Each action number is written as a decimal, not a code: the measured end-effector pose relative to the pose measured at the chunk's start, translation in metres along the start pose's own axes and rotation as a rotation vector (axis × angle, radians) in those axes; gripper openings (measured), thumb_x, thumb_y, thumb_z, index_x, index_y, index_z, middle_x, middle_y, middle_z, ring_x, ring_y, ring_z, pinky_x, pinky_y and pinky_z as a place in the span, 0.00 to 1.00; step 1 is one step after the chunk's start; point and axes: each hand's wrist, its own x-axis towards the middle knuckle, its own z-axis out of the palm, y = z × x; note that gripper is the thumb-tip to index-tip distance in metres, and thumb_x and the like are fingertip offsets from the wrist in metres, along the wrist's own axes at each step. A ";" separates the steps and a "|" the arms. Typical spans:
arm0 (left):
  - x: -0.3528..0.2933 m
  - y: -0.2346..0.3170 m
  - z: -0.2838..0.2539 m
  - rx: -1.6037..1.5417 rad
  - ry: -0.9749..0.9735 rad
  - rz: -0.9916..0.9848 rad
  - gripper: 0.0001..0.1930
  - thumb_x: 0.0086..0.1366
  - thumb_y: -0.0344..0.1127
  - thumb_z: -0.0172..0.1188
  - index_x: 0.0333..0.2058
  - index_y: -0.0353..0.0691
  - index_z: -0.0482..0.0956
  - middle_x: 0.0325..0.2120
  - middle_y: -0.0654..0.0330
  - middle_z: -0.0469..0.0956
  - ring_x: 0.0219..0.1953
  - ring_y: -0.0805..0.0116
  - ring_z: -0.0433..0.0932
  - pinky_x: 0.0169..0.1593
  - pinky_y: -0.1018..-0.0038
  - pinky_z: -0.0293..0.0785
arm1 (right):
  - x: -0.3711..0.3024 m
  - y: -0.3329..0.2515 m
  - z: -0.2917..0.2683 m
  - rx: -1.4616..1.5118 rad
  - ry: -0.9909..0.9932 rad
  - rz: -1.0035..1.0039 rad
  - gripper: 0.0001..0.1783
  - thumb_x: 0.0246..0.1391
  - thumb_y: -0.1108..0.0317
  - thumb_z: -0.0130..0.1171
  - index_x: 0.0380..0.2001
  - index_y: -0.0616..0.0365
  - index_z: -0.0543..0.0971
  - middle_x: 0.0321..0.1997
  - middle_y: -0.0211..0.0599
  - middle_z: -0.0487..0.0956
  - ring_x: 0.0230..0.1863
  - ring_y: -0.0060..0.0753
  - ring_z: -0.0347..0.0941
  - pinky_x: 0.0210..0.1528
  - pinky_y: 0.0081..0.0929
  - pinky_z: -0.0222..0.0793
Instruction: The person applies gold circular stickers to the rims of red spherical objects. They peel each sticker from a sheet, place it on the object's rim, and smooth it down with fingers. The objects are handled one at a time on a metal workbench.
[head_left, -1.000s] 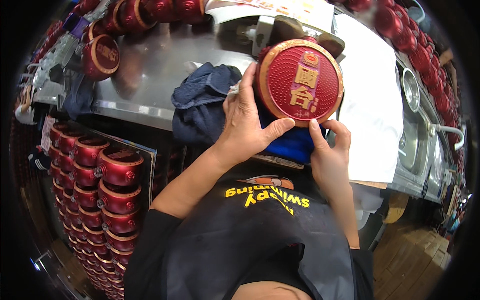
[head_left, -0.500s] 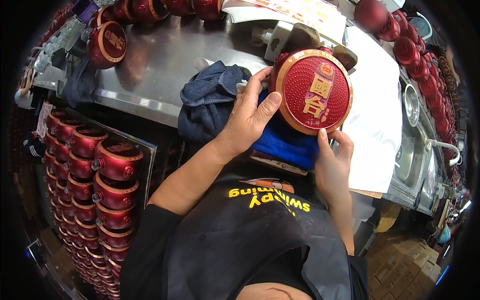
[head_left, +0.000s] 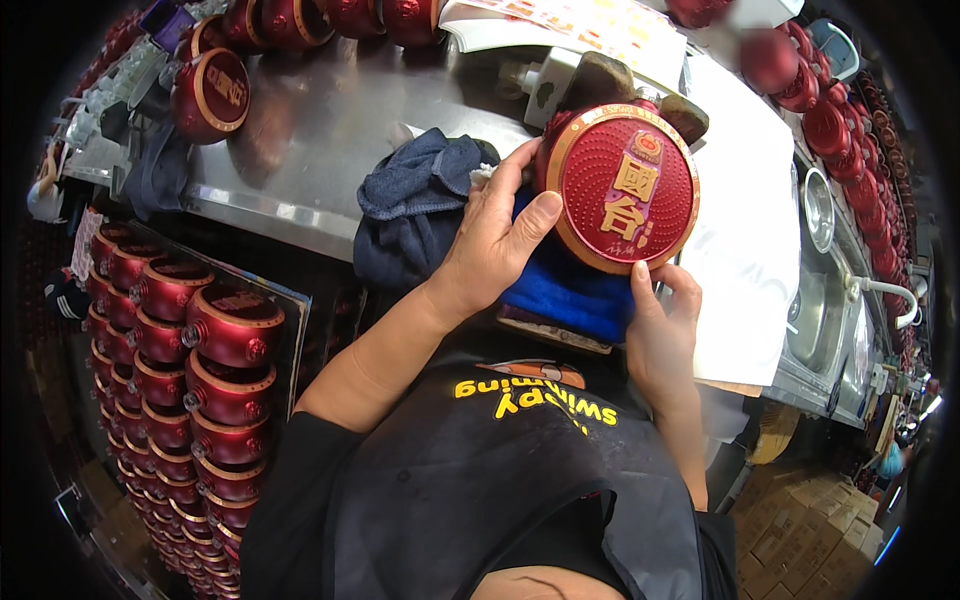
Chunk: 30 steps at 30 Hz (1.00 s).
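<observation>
A red drum-shaped bottle (head_left: pixel 590 200) with a gold rim and raised gold characters has its round face turned up toward me. My left hand (head_left: pixel 495 235) is closed on its left side, thumb at the rim and fingers reaching behind. At the lower rim, the thumb and bent fingers of my right hand (head_left: pixel 663 310) steady it. Its upper end lies by two dark, worn blocks (head_left: pixel 600 78). Under and below the bottle is a bright blue cloth (head_left: pixel 570 300). A bunched navy towel (head_left: pixel 415 195) lies left of my left hand.
Many similar red drum bottles (head_left: pixel 235 320) are stacked at lower left; others line the steel counter's (head_left: pixel 310 150) far edge and right side. White sheeting (head_left: pixel 745 260) covers the right worktop beside a sink (head_left: pixel 825 310). Cardboard (head_left: pixel 810 530) lies on the floor at lower right.
The bottle and both hands sit slightly farther left in view, as the whole scene has shifted a little. The grip looks the same.
</observation>
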 end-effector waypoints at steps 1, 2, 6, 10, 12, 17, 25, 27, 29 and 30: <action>0.000 0.000 0.001 -0.013 0.009 -0.006 0.37 0.78 0.55 0.49 0.70 0.29 0.58 0.64 0.41 0.68 0.67 0.51 0.64 0.72 0.60 0.53 | 0.000 0.000 0.000 0.000 -0.004 0.002 0.28 0.61 0.85 0.53 0.64 0.53 0.76 0.56 0.46 0.71 0.59 0.51 0.65 0.63 0.40 0.63; -0.001 0.000 0.002 -0.025 0.018 -0.012 0.38 0.77 0.58 0.49 0.70 0.30 0.58 0.63 0.38 0.68 0.66 0.46 0.64 0.72 0.57 0.51 | 0.000 0.000 0.000 0.000 0.000 -0.003 0.33 0.54 0.86 0.54 0.63 0.53 0.77 0.55 0.47 0.72 0.58 0.51 0.67 0.62 0.41 0.65; -0.022 0.016 0.006 0.519 0.239 0.357 0.44 0.75 0.65 0.47 0.72 0.31 0.56 0.64 0.33 0.65 0.68 0.39 0.58 0.71 0.50 0.49 | 0.004 0.004 -0.002 0.033 0.017 -0.054 0.43 0.39 0.89 0.56 0.63 0.52 0.79 0.53 0.49 0.72 0.54 0.51 0.70 0.58 0.44 0.69; -0.038 0.035 0.009 0.986 0.045 0.489 0.52 0.71 0.74 0.42 0.73 0.28 0.54 0.71 0.34 0.51 0.72 0.38 0.49 0.71 0.47 0.46 | 0.005 0.004 -0.005 0.112 0.016 -0.065 0.42 0.38 0.88 0.57 0.63 0.52 0.79 0.52 0.48 0.73 0.54 0.52 0.70 0.58 0.45 0.69; -0.025 0.038 0.004 0.879 0.050 0.379 0.52 0.71 0.74 0.40 0.73 0.28 0.55 0.70 0.36 0.56 0.72 0.39 0.50 0.71 0.47 0.45 | 0.005 0.003 -0.006 0.157 0.019 -0.038 0.43 0.39 0.88 0.57 0.63 0.52 0.78 0.52 0.47 0.73 0.54 0.52 0.70 0.59 0.46 0.68; 0.035 0.058 -0.015 0.948 -0.111 0.400 0.44 0.74 0.69 0.37 0.71 0.35 0.64 0.66 0.52 0.71 0.72 0.48 0.54 0.71 0.44 0.41 | -0.001 0.009 -0.009 0.304 0.123 0.051 0.41 0.44 0.87 0.60 0.67 0.60 0.73 0.57 0.50 0.70 0.55 0.48 0.71 0.56 0.39 0.71; 0.098 0.090 0.024 1.188 -0.421 0.732 0.36 0.71 0.65 0.49 0.64 0.43 0.75 0.51 0.53 0.82 0.71 0.55 0.62 0.73 0.48 0.40 | -0.011 0.041 -0.017 0.165 0.264 0.207 0.41 0.49 0.85 0.58 0.70 0.68 0.66 0.74 0.63 0.63 0.68 0.56 0.68 0.55 0.35 0.72; 0.088 0.092 0.042 1.122 -0.494 0.737 0.35 0.66 0.64 0.56 0.62 0.43 0.77 0.51 0.52 0.81 0.71 0.55 0.62 0.73 0.44 0.41 | -0.013 0.045 -0.018 0.274 0.307 0.269 0.39 0.52 0.86 0.54 0.70 0.69 0.65 0.75 0.64 0.62 0.71 0.54 0.67 0.55 0.32 0.72; 0.077 0.092 0.047 1.051 -0.547 0.745 0.35 0.66 0.64 0.57 0.62 0.43 0.77 0.53 0.53 0.80 0.71 0.55 0.62 0.73 0.42 0.41 | -0.016 0.048 -0.019 0.307 0.344 0.254 0.39 0.52 0.86 0.53 0.70 0.69 0.65 0.75 0.64 0.63 0.71 0.53 0.68 0.54 0.31 0.72; 0.074 0.092 0.044 1.027 -0.459 0.722 0.36 0.66 0.63 0.57 0.62 0.41 0.77 0.51 0.53 0.81 0.71 0.55 0.62 0.73 0.41 0.41 | -0.018 0.048 -0.019 0.331 0.366 0.266 0.39 0.52 0.87 0.52 0.71 0.70 0.65 0.75 0.64 0.63 0.71 0.53 0.68 0.54 0.31 0.72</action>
